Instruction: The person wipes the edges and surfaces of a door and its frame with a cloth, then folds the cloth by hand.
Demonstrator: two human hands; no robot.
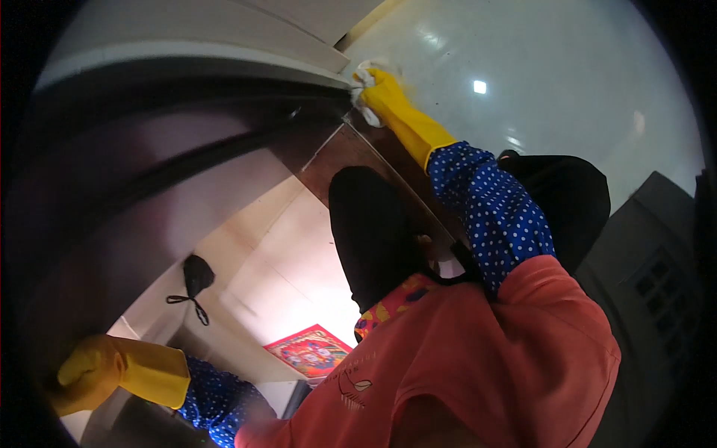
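My right hand (385, 97), in a long yellow rubber glove, is closed on a crumpled white cloth (367, 110). It presses the cloth down where the foot of the white door frame (299, 66) meets the dark brown threshold (351, 153) and the pale shiny floor. At the lower left, my left hand (88, 373), gloved in the same yellow, is curled beside the outer end of a dark glossy door (172, 168). Shadow hides what its fingers grip. Blue polka-dot sleeve covers (489, 198) cover both forearms.
Pale glossy floor (567, 97) spreads to the upper right. A dark grey slotted object (657, 276) stands at the right. Past the threshold, light tiles (276, 257) hold a red patterned mat (310, 351). A small black tied bag (198, 276) appears near the door.
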